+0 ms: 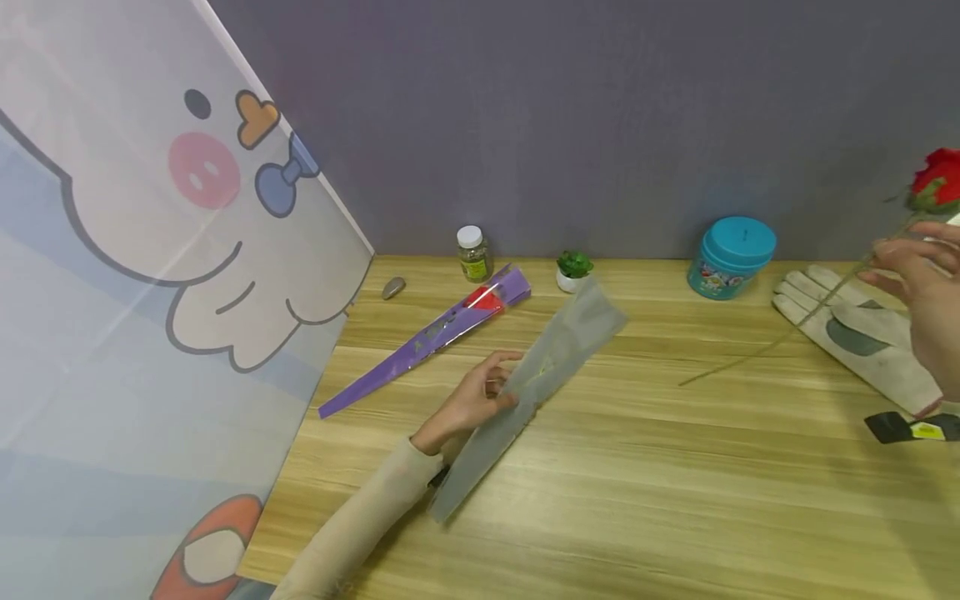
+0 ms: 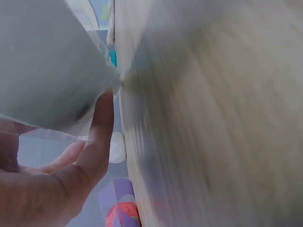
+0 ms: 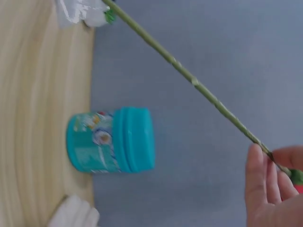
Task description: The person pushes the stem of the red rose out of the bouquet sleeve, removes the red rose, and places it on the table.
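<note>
My left hand (image 1: 474,398) grips a long, tapered, greyish translucent flower sleeve (image 1: 573,337), its wide end pointing away to the right and its narrow end toward me. In the left wrist view the thumb and fingers stand at the edge of the sleeve (image 2: 42,61), low over the table. At the far right, my right hand (image 1: 926,287) pinches a red rose (image 1: 939,175) just below its bloom. The thin green stem (image 3: 208,94) slants down toward the left, between thumb and fingertips in the right wrist view. Its bloom is partly cut off there.
A rose in a purple sleeve (image 1: 420,346) lies left of my hand. Along the back stand a white-capped jar (image 1: 474,254), a small potted plant (image 1: 573,268) and a blue tub (image 1: 731,258). Work gloves (image 1: 855,333) and a black strap (image 1: 892,427) lie at the right. A pebble (image 1: 393,288) sits back left.
</note>
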`<move>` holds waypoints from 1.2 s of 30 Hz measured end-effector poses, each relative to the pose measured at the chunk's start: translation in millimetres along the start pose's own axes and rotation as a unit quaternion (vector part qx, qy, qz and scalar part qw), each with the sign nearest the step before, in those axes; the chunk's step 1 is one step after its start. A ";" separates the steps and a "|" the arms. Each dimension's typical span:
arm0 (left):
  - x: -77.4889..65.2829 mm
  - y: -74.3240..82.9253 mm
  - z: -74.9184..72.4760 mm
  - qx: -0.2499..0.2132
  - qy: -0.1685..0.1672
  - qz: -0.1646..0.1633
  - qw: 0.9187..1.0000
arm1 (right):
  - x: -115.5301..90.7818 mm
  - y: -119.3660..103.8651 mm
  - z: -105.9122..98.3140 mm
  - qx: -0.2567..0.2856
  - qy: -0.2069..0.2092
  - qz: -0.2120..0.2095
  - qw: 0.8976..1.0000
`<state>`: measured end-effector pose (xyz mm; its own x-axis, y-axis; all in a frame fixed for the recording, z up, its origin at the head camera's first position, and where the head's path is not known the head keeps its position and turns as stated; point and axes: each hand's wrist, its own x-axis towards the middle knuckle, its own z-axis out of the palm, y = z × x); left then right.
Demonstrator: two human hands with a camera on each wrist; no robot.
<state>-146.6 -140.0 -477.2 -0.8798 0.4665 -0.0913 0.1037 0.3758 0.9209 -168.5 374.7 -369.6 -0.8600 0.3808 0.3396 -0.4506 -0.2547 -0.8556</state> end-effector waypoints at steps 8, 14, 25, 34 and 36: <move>-6.5 -0.7 0.2 0.031 -0.022 -0.007 0.999 | -16.0 21.0 11.0 -0.136 -0.126 0.144 0.972; -10.2 -1.4 -2.7 0.055 -0.049 -0.005 0.997 | -21.8 47.0 14.9 -0.115 -0.171 0.221 0.953; -14.9 -3.3 -11.0 0.082 -0.088 0.004 0.993 | -34.9 96.8 21.4 -0.231 -0.277 0.264 0.895; -18.5 -8.4 -20.2 0.014 -0.095 -0.020 0.995 | -39.6 119.3 22.2 -0.254 -0.281 0.315 0.870; -20.0 -8.3 -24.4 0.005 -0.090 -0.027 0.996 | -39.9 122.3 21.3 -0.249 -0.280 0.316 0.872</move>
<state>-141.2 -172.0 -473.8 -0.7869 0.5810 -0.2081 0.0636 0.4117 0.9091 -194.4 309.4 -479.4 -0.9438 -0.2248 -0.2424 0.1945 0.2153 -0.9570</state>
